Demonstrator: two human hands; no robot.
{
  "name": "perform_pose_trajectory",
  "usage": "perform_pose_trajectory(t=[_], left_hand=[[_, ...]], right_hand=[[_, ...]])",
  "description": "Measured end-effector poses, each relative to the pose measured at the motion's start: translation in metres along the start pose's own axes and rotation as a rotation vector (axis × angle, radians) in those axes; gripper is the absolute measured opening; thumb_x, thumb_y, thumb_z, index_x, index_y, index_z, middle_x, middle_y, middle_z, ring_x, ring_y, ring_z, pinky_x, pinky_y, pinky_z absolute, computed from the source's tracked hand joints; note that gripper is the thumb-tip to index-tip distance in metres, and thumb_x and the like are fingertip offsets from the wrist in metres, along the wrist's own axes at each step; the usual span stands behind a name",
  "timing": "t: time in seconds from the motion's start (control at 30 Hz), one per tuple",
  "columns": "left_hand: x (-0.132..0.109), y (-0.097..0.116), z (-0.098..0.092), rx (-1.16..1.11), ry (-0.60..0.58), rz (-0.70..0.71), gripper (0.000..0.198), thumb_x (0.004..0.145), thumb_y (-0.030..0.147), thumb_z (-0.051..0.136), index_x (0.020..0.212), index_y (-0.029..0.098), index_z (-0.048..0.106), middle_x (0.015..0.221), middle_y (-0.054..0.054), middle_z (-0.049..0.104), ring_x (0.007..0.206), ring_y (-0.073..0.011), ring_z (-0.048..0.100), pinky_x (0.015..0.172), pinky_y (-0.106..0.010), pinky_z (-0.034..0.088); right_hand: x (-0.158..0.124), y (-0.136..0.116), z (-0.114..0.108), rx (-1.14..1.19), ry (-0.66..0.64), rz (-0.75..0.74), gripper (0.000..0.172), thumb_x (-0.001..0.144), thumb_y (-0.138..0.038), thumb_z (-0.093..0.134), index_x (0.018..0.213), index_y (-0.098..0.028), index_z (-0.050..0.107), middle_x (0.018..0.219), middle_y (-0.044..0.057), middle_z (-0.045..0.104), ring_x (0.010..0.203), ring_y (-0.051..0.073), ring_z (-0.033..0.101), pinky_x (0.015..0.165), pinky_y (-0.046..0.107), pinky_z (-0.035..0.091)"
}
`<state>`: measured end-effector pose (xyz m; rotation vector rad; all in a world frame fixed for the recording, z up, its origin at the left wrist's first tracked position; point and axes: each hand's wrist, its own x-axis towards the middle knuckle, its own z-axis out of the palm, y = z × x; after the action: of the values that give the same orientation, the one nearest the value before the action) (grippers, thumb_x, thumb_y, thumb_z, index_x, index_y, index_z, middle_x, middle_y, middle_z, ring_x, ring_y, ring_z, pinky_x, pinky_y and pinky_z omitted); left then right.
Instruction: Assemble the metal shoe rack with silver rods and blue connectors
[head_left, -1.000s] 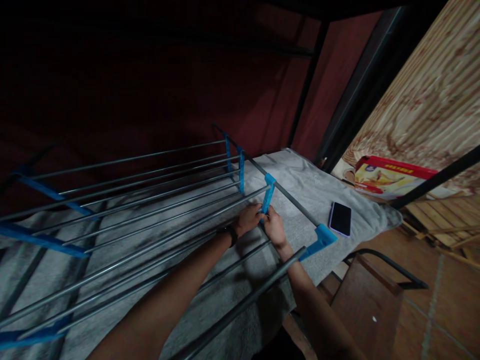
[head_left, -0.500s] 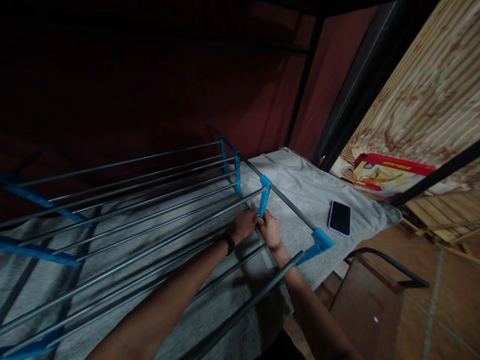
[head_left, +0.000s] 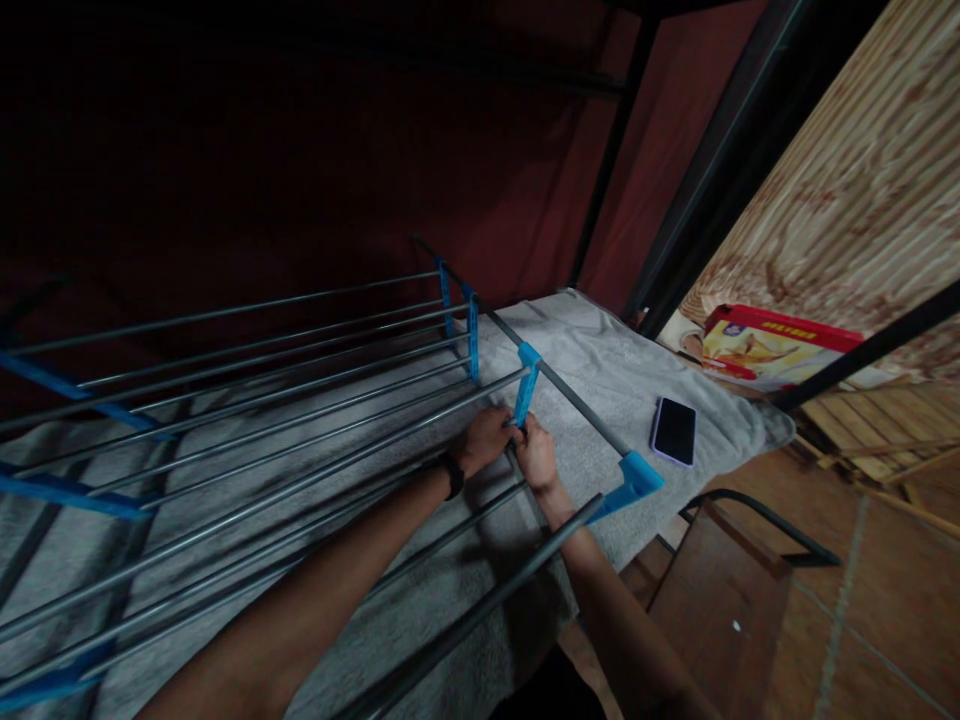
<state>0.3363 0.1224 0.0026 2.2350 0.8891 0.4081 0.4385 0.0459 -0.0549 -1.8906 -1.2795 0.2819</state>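
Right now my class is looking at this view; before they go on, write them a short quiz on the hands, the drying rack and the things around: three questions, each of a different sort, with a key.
1. Multiple choice: where do the left hand and right hand meet on the drying rack?
A) at the outermost blue corner piece
B) at the lower end of a blue plastic bracket
C) at the rack's far end, by the dark red wall

2. True or false: the black wristband is on the left wrist.

3. Fill in the gap: the smartphone lies on the grey ____.

Key: 1 B; 2 true; 3 blanket.
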Motion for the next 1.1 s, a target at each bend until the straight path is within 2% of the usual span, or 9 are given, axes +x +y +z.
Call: perform_pose_trajectory(t=[0.23,0.47,0.7,0.8,0.97,1.03,1.1], left_hand=[[0.003,-0.002,0.000,-0.082,0.010,0.022,0.012,0.075,0.009,0.055,0.081,0.019,0.055,0.073,0.002,0.060,0.068,-0.0140,0.054,0.066,-0.026,0.042],[0.006,-0.005,0.002,-0.121,-0.006,0.043,0.012,0.074,0.008,0.053,0.076,0.019,0.052,0.074,0.001,0.060,0.072,-0.0144,0.055,0.066,-0.025,0.042],[0.007,-0.005,0.004,-0.111,0.001,0.052,0.011,0.076,0.011,0.055,0.072,0.019,0.050,0.070,0.002,0.058,0.068,-0.0140,0.054,0.063,-0.025,0.039],[0.008,-0.006,0.004,-0.087,0.005,0.056,0.009,0.076,0.011,0.055,0.075,0.019,0.051,0.071,0.001,0.058,0.068,-0.0141,0.054,0.064,-0.025,0.040],[0.007,-0.004,0.003,-0.011,-0.013,0.081,0.010,0.079,0.010,0.053,0.081,0.019,0.054,0.080,-0.002,0.064,0.080,-0.0179,0.060,0.077,-0.029,0.047],[0.002,-0.002,0.003,0.027,-0.025,0.095,0.011,0.080,0.013,0.056,0.089,0.019,0.057,0.088,-0.005,0.066,0.089,-0.0208,0.063,0.085,-0.032,0.049],[-0.007,0.002,0.000,0.063,-0.018,0.099,0.024,0.080,0.016,0.060,0.103,0.017,0.058,0.103,-0.010,0.067,0.104,-0.0248,0.062,0.096,-0.037,0.047]], right_hand=[[-0.001,0.000,-0.002,-0.050,-0.006,-0.005,0.031,0.099,-0.038,0.043,0.114,-0.017,0.060,0.094,0.009,0.072,0.083,0.022,0.068,0.074,0.028,0.047],[-0.001,-0.001,-0.001,-0.073,-0.007,-0.017,0.031,0.099,-0.035,0.041,0.117,-0.017,0.059,0.099,0.009,0.072,0.085,0.021,0.067,0.075,0.029,0.046],[-0.002,0.001,0.000,-0.099,-0.006,-0.002,0.030,0.099,-0.035,0.039,0.111,-0.016,0.059,0.089,0.008,0.071,0.079,0.021,0.066,0.071,0.029,0.044],[-0.002,0.001,0.000,-0.110,-0.006,0.000,0.029,0.099,-0.032,0.038,0.112,-0.016,0.058,0.092,0.009,0.071,0.081,0.021,0.066,0.072,0.028,0.044],[-0.004,0.000,-0.001,-0.127,-0.004,-0.008,0.027,0.096,-0.028,0.038,0.112,-0.017,0.057,0.093,0.009,0.071,0.082,0.021,0.066,0.075,0.029,0.046],[-0.004,0.000,-0.001,-0.130,-0.004,-0.020,0.027,0.094,-0.026,0.039,0.112,-0.018,0.057,0.095,0.009,0.071,0.084,0.021,0.066,0.077,0.029,0.047],[-0.003,0.001,-0.001,-0.134,-0.002,-0.028,0.028,0.092,-0.024,0.039,0.113,-0.018,0.057,0.096,0.010,0.071,0.084,0.022,0.066,0.077,0.030,0.048]])
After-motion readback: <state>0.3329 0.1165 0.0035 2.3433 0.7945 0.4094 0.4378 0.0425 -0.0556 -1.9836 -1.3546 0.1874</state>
